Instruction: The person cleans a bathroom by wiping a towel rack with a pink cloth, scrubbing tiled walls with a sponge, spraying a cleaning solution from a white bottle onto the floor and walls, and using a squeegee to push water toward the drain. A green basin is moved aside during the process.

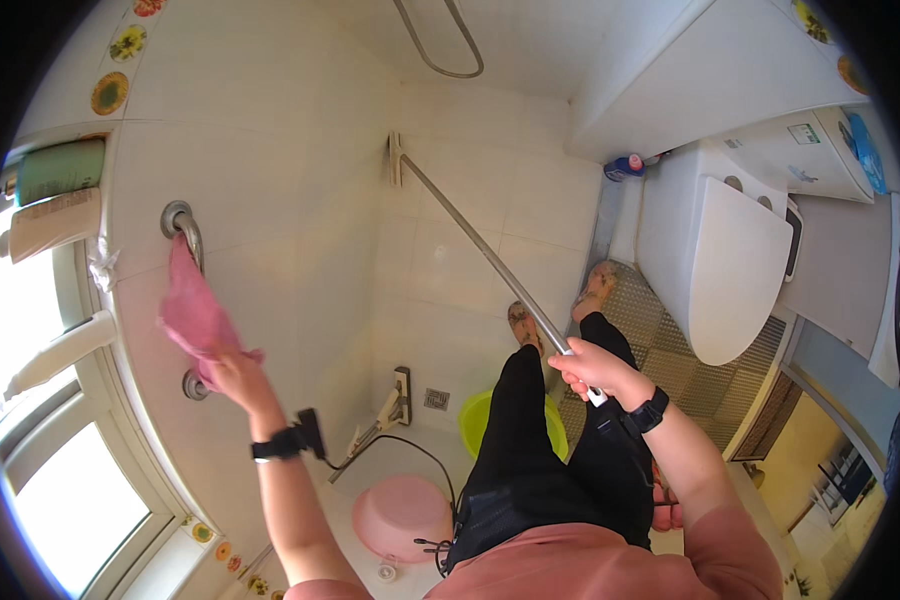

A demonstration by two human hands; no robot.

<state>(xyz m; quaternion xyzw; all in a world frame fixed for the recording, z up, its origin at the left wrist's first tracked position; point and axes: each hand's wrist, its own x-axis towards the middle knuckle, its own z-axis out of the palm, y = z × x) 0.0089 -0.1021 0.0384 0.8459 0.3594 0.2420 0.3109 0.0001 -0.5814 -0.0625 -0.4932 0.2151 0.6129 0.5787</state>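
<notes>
My left hand point(235, 380) is closed around the lower end of a pink cloth point(195, 305), beside the left wall. The top of the cloth hangs by a metal grab bar point(192, 235) and covers part of it. My right hand point(600, 372) grips the white end of a long metal pole point(480, 245) in front of my legs. That pole slants away to the far left and ends in a narrow, pale floor-wiper head point(396, 160), which stands near the corner of the tiled surfaces. Dark bands circle both my wrists.
A lime-green basin point(473, 425) is partly behind my leg; a pink basin point(402, 515) lies to its left. Near a floor drain point(436, 399) rests another long-handled tool point(395, 400). The toilet point(735, 270) and a dark blue bottle point(620, 170) are right. Bottles point(60, 170) line the window.
</notes>
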